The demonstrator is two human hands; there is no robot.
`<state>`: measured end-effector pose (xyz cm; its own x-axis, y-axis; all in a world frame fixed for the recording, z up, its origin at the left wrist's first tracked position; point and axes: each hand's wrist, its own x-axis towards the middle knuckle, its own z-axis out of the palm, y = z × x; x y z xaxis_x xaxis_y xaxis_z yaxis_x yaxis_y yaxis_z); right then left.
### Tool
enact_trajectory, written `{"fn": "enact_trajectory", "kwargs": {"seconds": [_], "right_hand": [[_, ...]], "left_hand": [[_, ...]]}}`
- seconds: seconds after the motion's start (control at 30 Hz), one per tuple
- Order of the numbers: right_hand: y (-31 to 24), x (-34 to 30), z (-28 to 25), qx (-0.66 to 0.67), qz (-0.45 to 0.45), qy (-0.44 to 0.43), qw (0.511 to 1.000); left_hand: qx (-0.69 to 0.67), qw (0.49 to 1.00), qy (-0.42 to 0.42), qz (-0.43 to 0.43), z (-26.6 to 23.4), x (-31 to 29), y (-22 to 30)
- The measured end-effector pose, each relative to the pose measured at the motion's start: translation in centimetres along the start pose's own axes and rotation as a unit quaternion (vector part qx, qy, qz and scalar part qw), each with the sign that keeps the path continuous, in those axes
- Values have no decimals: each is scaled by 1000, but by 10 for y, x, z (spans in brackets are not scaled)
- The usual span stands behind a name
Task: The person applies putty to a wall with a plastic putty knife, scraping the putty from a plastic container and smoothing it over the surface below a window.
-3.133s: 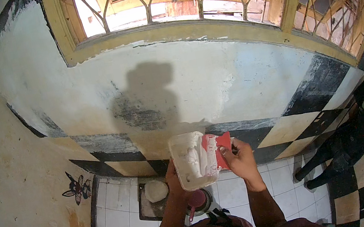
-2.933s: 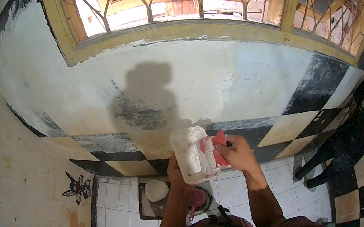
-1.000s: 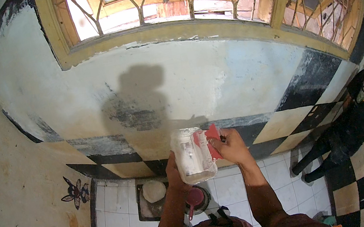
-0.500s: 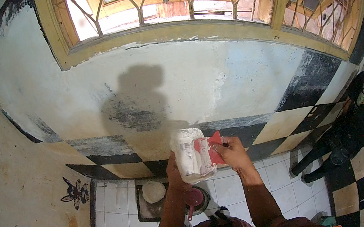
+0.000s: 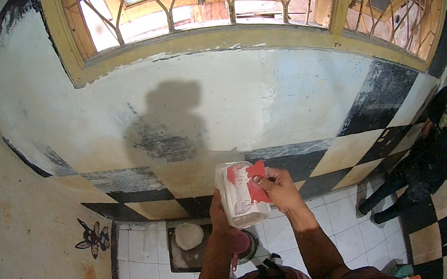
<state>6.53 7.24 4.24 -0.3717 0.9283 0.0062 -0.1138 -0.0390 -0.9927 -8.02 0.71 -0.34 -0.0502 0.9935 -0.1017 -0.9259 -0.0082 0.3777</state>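
My left hand (image 5: 219,216) is closed round the left side of a pale plastic tub (image 5: 251,218) with white paste smeared inside it. Between the fingers and thumb of my right hand (image 5: 283,190) is a red putty scraper (image 5: 259,191). Its blade lies over the tub's opening and carries a thick band of white paste (image 5: 240,187). Both hands are held out in front of the lower wall, above the floor.
Ahead stands a wall (image 5: 217,102) with white patches over black and tan squares, below a yellow-framed window (image 5: 207,40) with metal bars. On the tiled floor are a dark board (image 5: 181,259) with a pale round lump (image 5: 189,236) and a red dipper (image 5: 239,242). A person (image 5: 432,149) stands at right.
The scraper has moved left across the tub, and more of its red blade shows, coated with paste. The tub has shifted slightly right and toward me.
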Motion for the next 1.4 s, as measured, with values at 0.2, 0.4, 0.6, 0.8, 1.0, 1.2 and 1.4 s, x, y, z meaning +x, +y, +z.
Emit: {"fn": "enact_trajectory", "kwargs": {"seconds": [0.2,0.4,0.6,0.8,1.0,1.2,1.4], "right_hand": [[-14,-3,-4,60,-38,10,997],[-8,-1,-15,148,36,15,988],[3,-1,-41,264,97,-10,960],[-5,1,-75,343,57,35,937],[-61,32,-105,225,-117,174,952],[-115,65,-106,-288,-387,398,780],[-117,109,-115,-602,-485,344,532]], "left_hand": [[-58,998,23,-5,-3,1,1],[-66,997,-18,19,-4,4,2],[-80,991,-88,57,-8,8,-2],[-40,995,-33,81,-19,16,-6],[-54,996,18,65,-11,12,-7],[-74,996,-6,43,-15,16,-12],[-19,998,-24,49,-36,20,-13]]}}
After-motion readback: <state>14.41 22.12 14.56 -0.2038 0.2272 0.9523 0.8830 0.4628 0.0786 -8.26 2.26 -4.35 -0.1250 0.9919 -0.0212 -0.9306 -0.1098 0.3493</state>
